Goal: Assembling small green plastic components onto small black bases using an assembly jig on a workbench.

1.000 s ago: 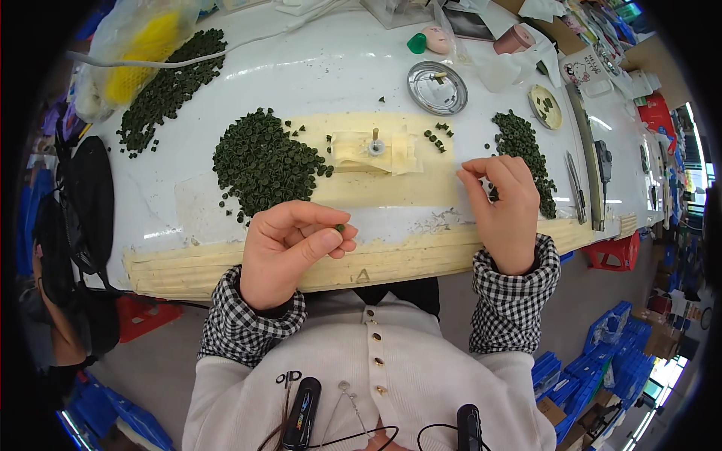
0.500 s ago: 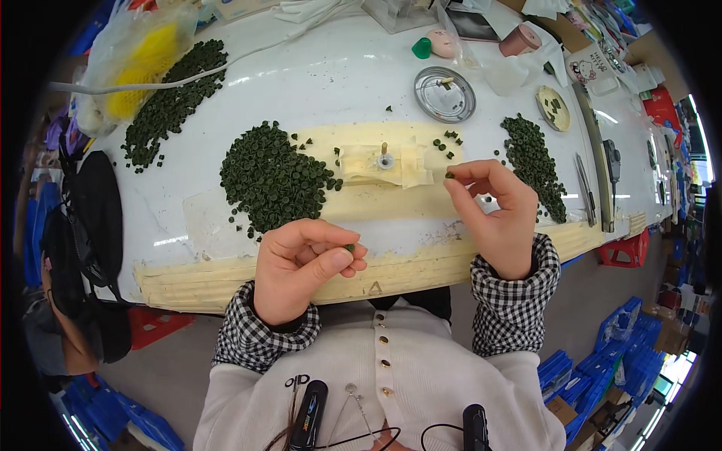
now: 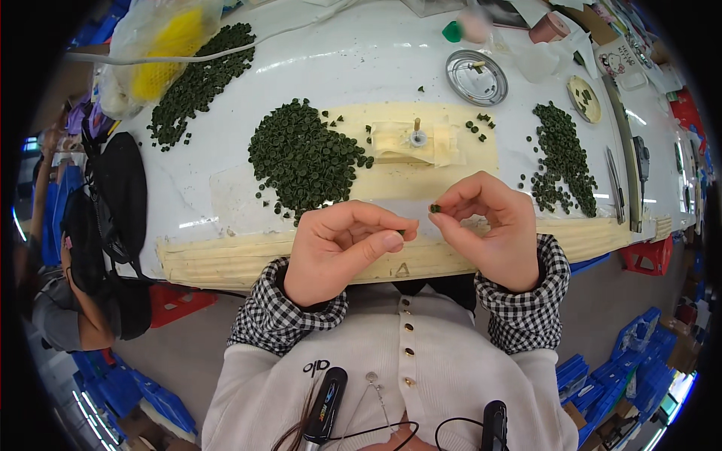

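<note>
My right hand (image 3: pixel 487 225) pinches a small dark green cap-like piece (image 3: pixel 435 208) between thumb and forefinger. Close by on its left, my left hand (image 3: pixel 342 252) is closed in a pinch too, over a small green piece (image 3: pixel 401 233) that shows only at the fingertips. A gap separates the two hands, which are held over the table's near edge. Just beyond them a taped-down block (image 3: pixel 391 150) carries a round metal fitting (image 3: pixel 418 138) with a short upright peg (image 3: pixel 417 124). A large pile of green pieces (image 3: pixel 304 161) lies to the block's left.
More green pieces form a pile (image 3: pixel 564 158) at the right and another (image 3: pixel 199 86) at the far left. A round metal lid (image 3: pixel 477 77) and a pale dish (image 3: pixel 584 99) hold a few bits. Tweezers (image 3: pixel 615 184) lie beside a long bar (image 3: pixel 626 150). A white cable (image 3: pixel 278 41) crosses the back.
My hands have come closer together, the right one moving left and nearer to me. The whole view has shifted slightly, so the table sits farther right and higher.
</note>
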